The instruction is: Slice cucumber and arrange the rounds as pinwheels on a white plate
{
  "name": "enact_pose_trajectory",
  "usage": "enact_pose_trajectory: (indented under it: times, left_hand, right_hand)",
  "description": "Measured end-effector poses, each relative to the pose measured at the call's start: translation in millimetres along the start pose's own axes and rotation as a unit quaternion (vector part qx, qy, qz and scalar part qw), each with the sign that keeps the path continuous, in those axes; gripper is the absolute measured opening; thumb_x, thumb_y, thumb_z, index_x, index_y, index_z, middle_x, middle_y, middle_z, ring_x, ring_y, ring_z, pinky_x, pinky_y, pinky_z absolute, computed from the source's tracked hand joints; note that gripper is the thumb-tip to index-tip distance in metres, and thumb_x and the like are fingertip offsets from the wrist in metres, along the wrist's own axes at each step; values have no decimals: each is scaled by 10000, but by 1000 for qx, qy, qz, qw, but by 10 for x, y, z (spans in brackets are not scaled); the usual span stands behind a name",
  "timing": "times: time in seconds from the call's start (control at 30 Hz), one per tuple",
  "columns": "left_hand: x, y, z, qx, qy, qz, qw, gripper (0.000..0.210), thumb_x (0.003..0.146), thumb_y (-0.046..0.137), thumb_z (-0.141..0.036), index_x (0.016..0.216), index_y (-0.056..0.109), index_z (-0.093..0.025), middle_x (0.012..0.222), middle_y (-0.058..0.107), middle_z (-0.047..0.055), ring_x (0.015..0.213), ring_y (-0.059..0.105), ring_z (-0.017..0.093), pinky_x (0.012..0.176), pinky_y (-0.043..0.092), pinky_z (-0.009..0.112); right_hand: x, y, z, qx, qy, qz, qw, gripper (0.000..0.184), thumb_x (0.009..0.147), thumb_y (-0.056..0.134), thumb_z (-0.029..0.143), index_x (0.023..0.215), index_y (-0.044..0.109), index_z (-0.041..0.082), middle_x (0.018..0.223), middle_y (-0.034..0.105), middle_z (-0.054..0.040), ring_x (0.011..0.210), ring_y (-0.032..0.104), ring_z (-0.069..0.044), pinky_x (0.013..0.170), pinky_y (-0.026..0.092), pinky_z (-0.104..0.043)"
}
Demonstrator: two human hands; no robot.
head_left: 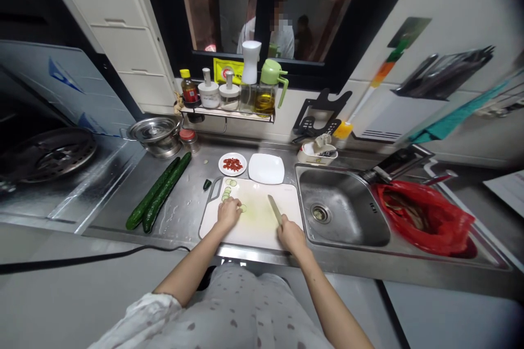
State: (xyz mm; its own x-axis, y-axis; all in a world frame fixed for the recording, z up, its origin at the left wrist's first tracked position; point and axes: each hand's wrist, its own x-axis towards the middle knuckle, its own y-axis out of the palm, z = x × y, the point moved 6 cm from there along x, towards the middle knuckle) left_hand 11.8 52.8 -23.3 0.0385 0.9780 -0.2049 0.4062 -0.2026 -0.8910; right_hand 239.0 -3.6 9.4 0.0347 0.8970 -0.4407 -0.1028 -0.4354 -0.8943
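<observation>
A white cutting board (pixel 254 232) with a grey rim lies on the steel counter. My left hand (pixel 229 212) is over its left part, fingers drawn together with the tips on a thin cucumber slice (pixel 244 208). Several more cucumber slices (pixel 226 192) form a row along the board's upper left, partly covered by that hand. On the right side my right hand (pixel 292 234) is wrapped round the handle of a kitchen knife (pixel 274 208), its blade pointing away and to the left, apart from the slices. Wet pale-green traces mark the board's middle.
Two whole cucumbers (pixel 166 191) lie left, and a cucumber end (pixel 207 184) beside the board. Behind stand a plate of chopped red pieces (pixel 232 164) and a white square plate (pixel 266 168). A sink (pixel 344 234) and a red plastic bag (pixel 426 229) are right.
</observation>
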Motion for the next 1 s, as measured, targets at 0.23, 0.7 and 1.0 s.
enact_pose_trajectory:
  times: [0.23, 0.7, 1.0]
  left_hand:
    - [18, 0, -5, -34, 23, 3, 999, 212, 815, 557, -235, 993, 673, -232, 1017, 650, 52, 1012, 567, 202, 898, 391, 312]
    - [11, -31, 29, -52, -10, -9, 999, 201, 802, 546, -229, 949, 684, -218, 995, 673, 55, 966, 584, 195, 854, 400, 300]
    - [-19, -42, 27, -54, -12, -12, 998, 205, 823, 542, -249, 970, 683, -226, 1006, 668, 56, 975, 577, 194, 878, 393, 313]
  right_hand:
    - [-20, -82, -27, -2, -11, 9, 1000, 326, 873, 353, 206, 1175, 468, 162, 968, 660, -124, 912, 634, -212, 700, 378, -276]
    - [-303, -106, 292, -74, -168, 26, 983, 292, 856, 366, 151, 1120, 489, 158, 951, 671, -135, 913, 634, -240, 710, 372, -283]
    - [-310, -95, 422, -86, -181, 42, 979, 303, 839, 376, 126, 1118, 493, 143, 950, 667, -148, 935, 634, -252, 728, 400, -301]
